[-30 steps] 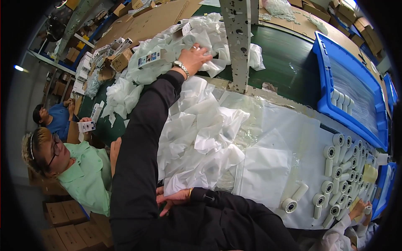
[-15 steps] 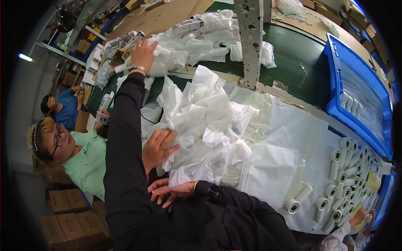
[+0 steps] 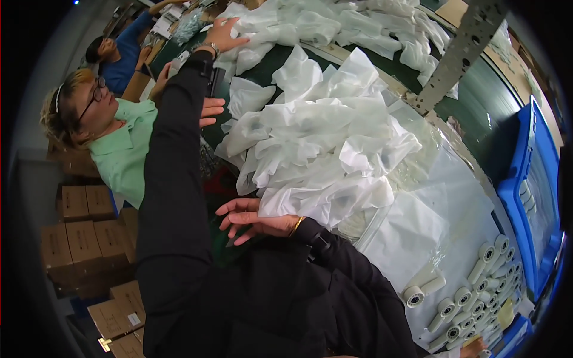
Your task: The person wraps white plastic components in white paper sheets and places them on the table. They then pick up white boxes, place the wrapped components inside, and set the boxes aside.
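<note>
My left hand (image 3: 224, 36) reaches far forward, fingers spread, beside the far pile of white bagged items (image 3: 310, 27); whether it touches them I cannot tell. My right hand (image 3: 258, 221) lies at the near edge of a large heap of thin white bags (image 3: 334, 137). Its fingers are apart and loosely bent, and a bag's edge rests against it. Rounded shapes show faintly through several bags. Another person's hand (image 3: 212, 111) pokes out from behind my left forearm, near the heap's left side.
Flat clear bags (image 3: 412, 221) lie right of the heap. Several white handled parts with round heads (image 3: 462, 297) stand at the lower right, near a blue tray (image 3: 518, 197). A metal post (image 3: 459, 53) rises at the back. A person in green (image 3: 122, 140) is close on my left. Cartons (image 3: 83, 241) are stacked behind.
The view has swung, shifting the table's things rightward. The other person's hand has moved from the heap's near left edge to behind my left forearm. Both my hands remain at the bags.
</note>
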